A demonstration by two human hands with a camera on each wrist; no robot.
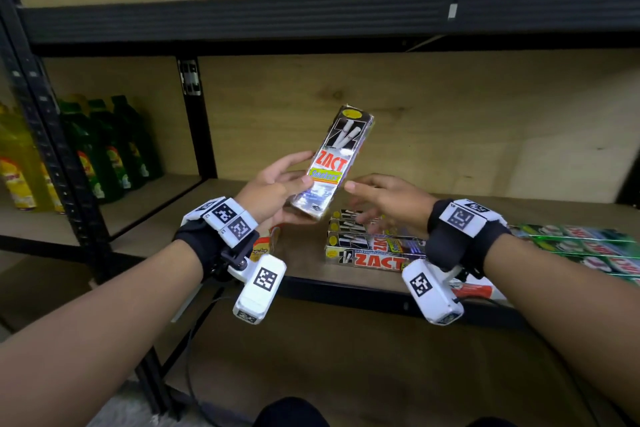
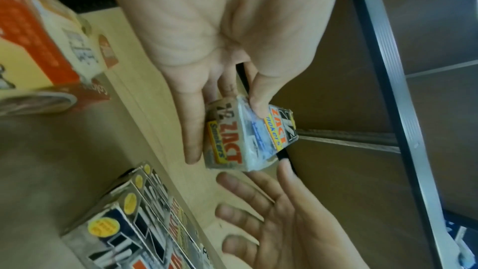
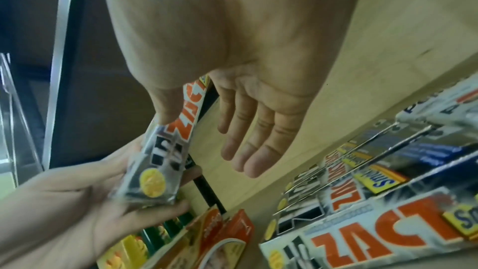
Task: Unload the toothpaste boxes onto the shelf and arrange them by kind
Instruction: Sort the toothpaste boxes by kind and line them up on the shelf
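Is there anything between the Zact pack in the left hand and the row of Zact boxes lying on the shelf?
Only the open right hand, hovering over the shelved Zact boxes just right of the wrapped Zact pack that the left hand grips. Nothing else visibly blocks the way.

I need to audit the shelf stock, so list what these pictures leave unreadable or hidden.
- Silver ZACT toothpaste pack in the left hand: small print blurred, head view.
- Row of silver ZACT boxes on the wooden shelf: count hidden by the open right hand.
- Green toothpaste boxes: cut off by the right edge.
- Orange carton: cut off, left wrist view.
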